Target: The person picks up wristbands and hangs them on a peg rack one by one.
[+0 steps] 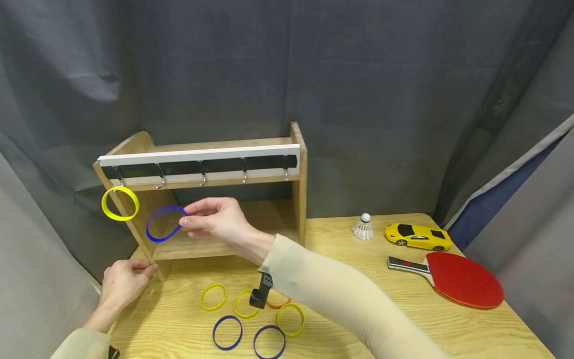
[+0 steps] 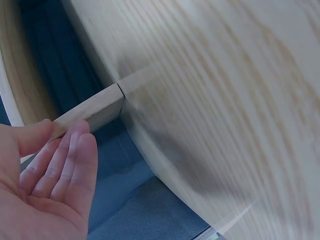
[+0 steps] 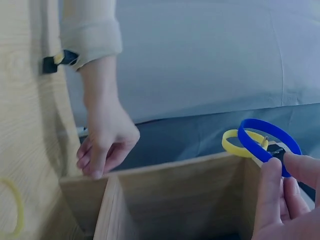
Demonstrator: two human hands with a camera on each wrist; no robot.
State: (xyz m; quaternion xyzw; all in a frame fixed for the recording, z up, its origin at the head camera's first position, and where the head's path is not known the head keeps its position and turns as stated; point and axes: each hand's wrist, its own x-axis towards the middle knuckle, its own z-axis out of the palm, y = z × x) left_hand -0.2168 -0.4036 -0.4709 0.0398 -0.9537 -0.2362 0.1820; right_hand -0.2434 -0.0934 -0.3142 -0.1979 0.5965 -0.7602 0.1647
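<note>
My right hand (image 1: 219,219) pinches a blue silicone wristband (image 1: 150,232) at its right side, between thumb and fingertips. The band hangs in the air in front of the wooden shelf (image 1: 302,199), below the hook rail (image 1: 197,155). Just left of it, a yellow wristband (image 1: 105,205) hangs from the leftmost hook; in the right wrist view the blue band overlaps this yellow band (image 3: 230,143). Down at the shelf's left side, my left hand (image 1: 123,283) grips the edge of the side panel between thumb and fingers, as the left wrist view shows.
On the table before the shelf lie several wristbands, among them a yellow one (image 1: 202,301), a blue one (image 1: 214,334) and a partly hidden orange one (image 1: 279,306). To the right are a shuttlecock (image 1: 363,228), a yellow toy car (image 1: 418,237) and a red table tennis bat (image 1: 466,280).
</note>
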